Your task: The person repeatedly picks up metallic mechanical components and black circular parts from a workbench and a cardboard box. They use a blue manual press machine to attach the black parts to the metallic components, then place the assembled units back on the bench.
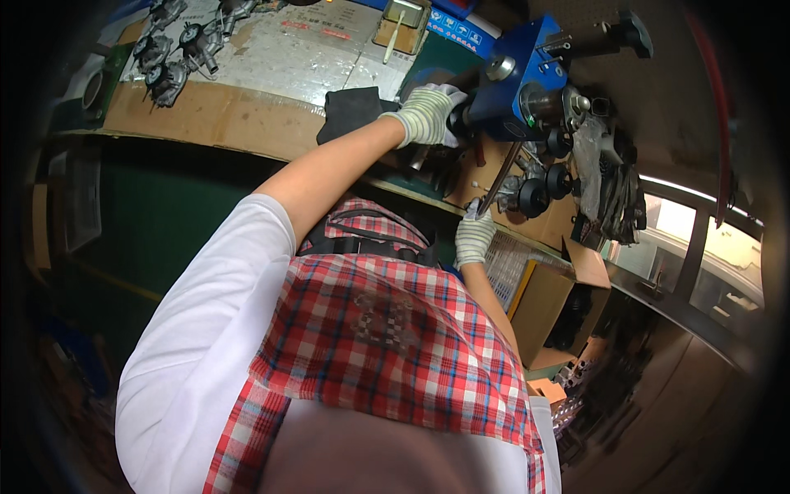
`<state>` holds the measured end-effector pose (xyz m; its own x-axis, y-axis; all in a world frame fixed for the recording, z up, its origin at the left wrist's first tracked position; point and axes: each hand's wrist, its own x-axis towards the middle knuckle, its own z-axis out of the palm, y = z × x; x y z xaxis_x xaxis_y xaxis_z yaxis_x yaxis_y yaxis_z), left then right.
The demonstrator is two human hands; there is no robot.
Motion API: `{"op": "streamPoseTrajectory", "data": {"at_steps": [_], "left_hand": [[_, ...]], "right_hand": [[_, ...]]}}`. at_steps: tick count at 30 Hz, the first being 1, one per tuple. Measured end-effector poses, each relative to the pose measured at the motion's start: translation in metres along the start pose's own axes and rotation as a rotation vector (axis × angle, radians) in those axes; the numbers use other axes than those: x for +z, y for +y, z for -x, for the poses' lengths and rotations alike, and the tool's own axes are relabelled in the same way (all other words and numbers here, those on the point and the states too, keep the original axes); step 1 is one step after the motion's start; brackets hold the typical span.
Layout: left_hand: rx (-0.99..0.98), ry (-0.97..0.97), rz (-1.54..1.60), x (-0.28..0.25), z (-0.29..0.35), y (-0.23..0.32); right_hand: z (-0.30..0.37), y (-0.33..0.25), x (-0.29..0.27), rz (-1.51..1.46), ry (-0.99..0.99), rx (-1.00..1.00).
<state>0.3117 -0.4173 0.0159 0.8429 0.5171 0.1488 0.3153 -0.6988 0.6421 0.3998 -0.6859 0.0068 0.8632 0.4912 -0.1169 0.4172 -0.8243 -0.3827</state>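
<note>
A blue bench press (520, 82) stands at the right end of the workbench, with a dark metal lever (501, 177) slanting down from it toward me. My right hand (475, 236), in a striped knit glove, is closed round the lower end of that lever. My left hand (428, 114), gloved alike, reaches to the near left side of the press. Its fingers are curled beside a black round part (460, 120); what they grip is hidden behind the glove. A black cloth (350, 114) lies on the bench left of this hand.
Several metal carburetor-like parts (197, 48) sit at the far left on cardboard (247, 123). A tray with a brush (397, 31) stands at the back. Metal assemblies with black round caps (533, 198) lie right of the lever. An open cardboard box (547, 317) stands lower right.
</note>
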Motion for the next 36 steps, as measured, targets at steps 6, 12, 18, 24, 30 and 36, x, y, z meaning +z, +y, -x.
{"op": "streamPoseTrajectory", "data": {"at_steps": [6,12,18,24,30,36], "left_hand": [[-0.069,-0.042,0.046,-0.003,0.008,-0.001],[-0.309,0.091,0.535,0.022,0.035,-0.019],[-0.535,-0.078,0.638,0.008,0.032,-0.005],[-0.617,-0.051,0.638,0.019,0.024,-0.009],[-0.725,0.082,0.664,0.033,0.003,-0.003],[-0.861,0.126,0.750,0.011,0.049,0.017]], "right_hand": [[-0.015,0.002,0.022,-0.023,0.056,-0.060],[-0.045,0.012,0.060,-0.011,0.091,-0.047],[-0.064,0.017,0.080,-0.097,0.031,-0.001],[-0.046,0.008,0.054,-0.057,0.004,-0.073],[0.043,-0.029,-0.114,-0.424,-0.586,0.169],[0.064,-0.026,-0.211,-1.528,-0.864,0.007]]}}
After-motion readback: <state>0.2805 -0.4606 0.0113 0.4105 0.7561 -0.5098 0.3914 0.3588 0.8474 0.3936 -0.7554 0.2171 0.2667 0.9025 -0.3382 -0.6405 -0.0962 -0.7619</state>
